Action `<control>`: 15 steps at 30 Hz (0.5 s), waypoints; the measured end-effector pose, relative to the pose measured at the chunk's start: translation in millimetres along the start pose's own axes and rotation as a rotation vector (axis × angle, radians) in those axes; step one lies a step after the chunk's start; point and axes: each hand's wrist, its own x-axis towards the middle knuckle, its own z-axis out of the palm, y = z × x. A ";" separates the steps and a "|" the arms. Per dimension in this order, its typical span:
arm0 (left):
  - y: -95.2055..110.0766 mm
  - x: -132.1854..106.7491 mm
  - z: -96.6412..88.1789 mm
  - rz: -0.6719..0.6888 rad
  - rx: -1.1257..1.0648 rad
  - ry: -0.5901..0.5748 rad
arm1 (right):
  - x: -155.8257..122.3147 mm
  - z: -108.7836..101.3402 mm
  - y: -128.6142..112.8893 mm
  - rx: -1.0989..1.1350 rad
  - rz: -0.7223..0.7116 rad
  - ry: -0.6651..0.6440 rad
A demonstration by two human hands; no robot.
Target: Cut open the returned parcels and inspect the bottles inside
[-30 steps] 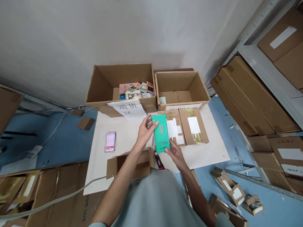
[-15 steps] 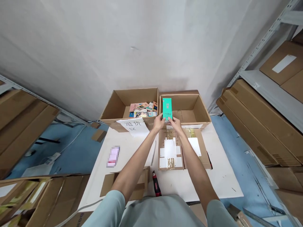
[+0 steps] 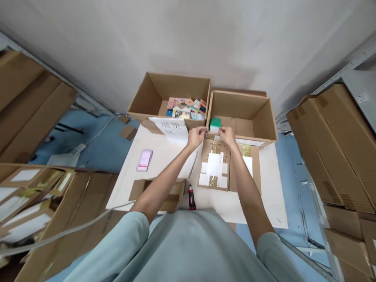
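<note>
A small green box point(image 3: 215, 123) with a white end sits inside the right-hand carton point(image 3: 241, 101), close to its front left corner. My left hand point(image 3: 196, 137) is at the carton's front left corner, fingertips pointing toward the box and a little apart from it. On the other side, my right hand point(image 3: 227, 137) is over the front wall, its fingertips just beside the box's right edge. Neither hand appears to hold the box; both look open with loosely bent fingers. Below my hands lies a taped cardboard box point(image 3: 216, 164) with white labels.
The left carton point(image 3: 182, 84) contains several colourful booklets or packs point(image 3: 188, 107), with a handwritten paper sign point(image 3: 170, 129) at its front. A red and black utility knife point(image 3: 191, 197), a blurred-out pinkish item point(image 3: 145, 160) and an opened small carton point(image 3: 173, 201) are on the white table point(image 3: 117, 196). Cartons flank both sides.
The green box has gone down from above the right carton's front edge into it, and my hands have come off it. The camera view has tilted downward.
</note>
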 end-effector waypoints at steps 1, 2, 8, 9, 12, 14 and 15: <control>-14.5 -9.9 -9.7 -0.019 0.026 0.040 | -7.6 0.5 5.6 -0.026 -0.054 0.019; -29.5 -20.8 -21.1 -0.059 0.072 0.068 | -17.6 1.9 11.0 -0.043 -0.145 0.054; -110.7 -91.2 -93.8 -0.462 0.344 0.007 | -100.1 47.0 28.6 0.092 -0.332 -0.007; -120.3 -99.7 -101.5 -0.495 0.349 -0.008 | -110.8 63.2 30.0 0.101 -0.303 -0.069; -141.7 -115.4 -112.9 -0.554 0.347 -0.074 | -130.6 122.0 36.5 0.048 -0.181 -0.263; -151.1 -119.5 -114.0 -0.560 0.328 -0.127 | -136.4 162.8 43.4 -0.048 -0.065 -0.330; -154.7 -120.7 -114.0 -0.556 0.316 -0.150 | -138.4 181.4 47.6 -0.109 -0.004 -0.339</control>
